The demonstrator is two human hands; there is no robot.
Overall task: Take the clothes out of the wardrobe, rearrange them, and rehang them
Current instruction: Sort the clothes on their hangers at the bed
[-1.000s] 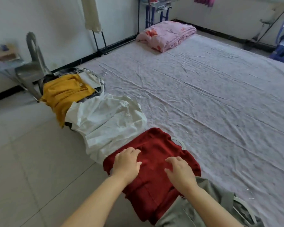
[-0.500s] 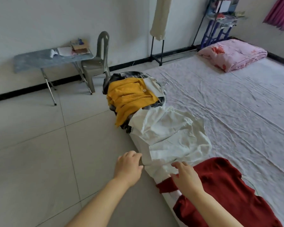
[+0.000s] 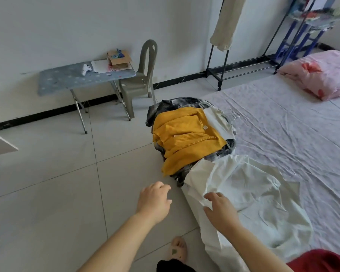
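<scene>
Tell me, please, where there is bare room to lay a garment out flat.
The sheet is mostly bare from the yellow cardigan and white shirt across to the pink quilt. The floor tiles between the folding table and the cardigan are free. The bed's left edge is crowded with cardigan, shirt and red garment.

ribbed knit yellow cardigan (image 3: 186, 138), smooth white cloth shirt (image 3: 249, 195), glossy floor tiles (image 3: 47, 173), plastic chair (image 3: 139, 83).

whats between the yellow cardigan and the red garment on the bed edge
The crumpled white shirt, right hand at its edge; the head view shows it.
</scene>
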